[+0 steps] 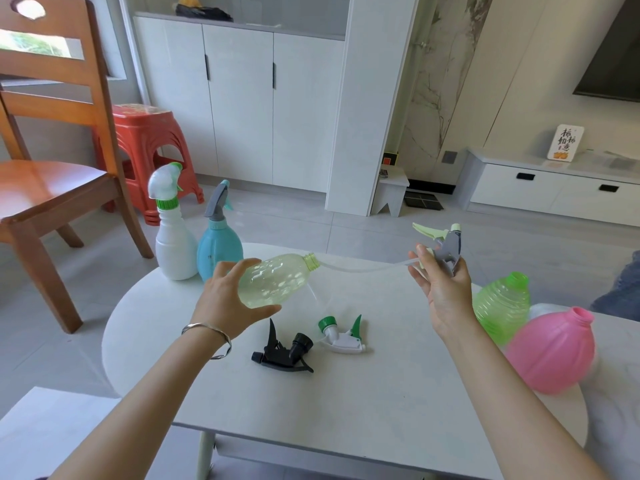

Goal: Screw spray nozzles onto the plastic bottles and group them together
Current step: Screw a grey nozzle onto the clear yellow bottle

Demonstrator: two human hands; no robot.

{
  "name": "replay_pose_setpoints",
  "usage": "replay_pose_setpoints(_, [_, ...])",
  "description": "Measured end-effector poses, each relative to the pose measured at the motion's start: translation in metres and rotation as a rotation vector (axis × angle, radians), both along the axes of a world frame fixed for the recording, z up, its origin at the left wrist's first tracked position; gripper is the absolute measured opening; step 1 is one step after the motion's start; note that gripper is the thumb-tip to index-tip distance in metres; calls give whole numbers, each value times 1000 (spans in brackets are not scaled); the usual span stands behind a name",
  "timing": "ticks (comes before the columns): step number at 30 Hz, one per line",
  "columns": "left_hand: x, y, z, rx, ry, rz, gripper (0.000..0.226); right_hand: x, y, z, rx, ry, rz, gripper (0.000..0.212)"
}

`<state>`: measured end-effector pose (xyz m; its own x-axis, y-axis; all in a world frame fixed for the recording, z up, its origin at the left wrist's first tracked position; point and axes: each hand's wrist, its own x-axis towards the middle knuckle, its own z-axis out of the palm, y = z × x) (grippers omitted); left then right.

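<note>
My left hand (228, 299) grips a pale clear-green bottle (273, 278) tilted on its side above the white table (346, 410), its open neck pointing right. My right hand (440, 289) holds a grey and light-green spray nozzle (445, 242); its thin clear tube (363, 267) runs left into the bottle's neck. A black nozzle (282, 351) and a white-green nozzle (341, 336) lie loose on the table. A white bottle (173, 233) and a blue bottle (218, 244) stand together at the back left with nozzles on. A green bottle (504, 303) and a pink bottle (550, 355) lie uncapped at the right.
A wooden chair (59, 174) and a red plastic stool (145, 147) stand on the floor beyond the table's left end. White cabinets line the back wall. A dark trouser leg (623, 292) shows at the right edge.
</note>
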<state>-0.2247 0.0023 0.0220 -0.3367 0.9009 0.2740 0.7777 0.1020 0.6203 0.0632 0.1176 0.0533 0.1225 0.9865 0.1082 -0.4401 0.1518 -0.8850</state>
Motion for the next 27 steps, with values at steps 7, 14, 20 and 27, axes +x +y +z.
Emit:
replay_pose_setpoints(7, [-4,-7,13,-45,94,-119,84,-7,-7,9,-11,-44,210,10])
replay_pose_setpoints(14, [10,-11,19,-58,-315,-255,74,-45,-30,6,-44,-229,563,19])
replay_pose_setpoints(20, [8,-17,25,-72,-444,-266,71,-52,-37,20,84,-251,570,33])
replay_pose_setpoints(27, [4,-18,19,-46,-1040,-134,91,-58,-41,24,233,-316,564,29])
